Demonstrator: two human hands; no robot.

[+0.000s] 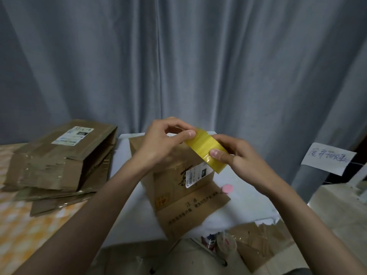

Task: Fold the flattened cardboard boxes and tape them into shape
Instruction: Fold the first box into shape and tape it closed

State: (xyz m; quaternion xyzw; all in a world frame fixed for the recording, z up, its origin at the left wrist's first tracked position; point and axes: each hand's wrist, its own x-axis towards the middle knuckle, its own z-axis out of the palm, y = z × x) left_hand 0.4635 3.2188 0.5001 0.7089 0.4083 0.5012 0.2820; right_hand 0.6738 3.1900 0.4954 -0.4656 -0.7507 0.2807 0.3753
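Cardboard box (178, 175) brown, upright, glossy yellow tape (206, 148) strip pinched by both hands' fingers (190, 133)

The left hand (158, 139) covers the tape roll (174, 129) almost entirely. The cardboard box (178, 187) hides most of a pink object (227, 189) by the white tabletop's (248, 205) right edge. Handwriting on the paper sign (328, 158) is illegible. Both forearms are cut off by the bottom edge.

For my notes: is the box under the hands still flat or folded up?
Folded up: the box stands upright, with its near flap open.
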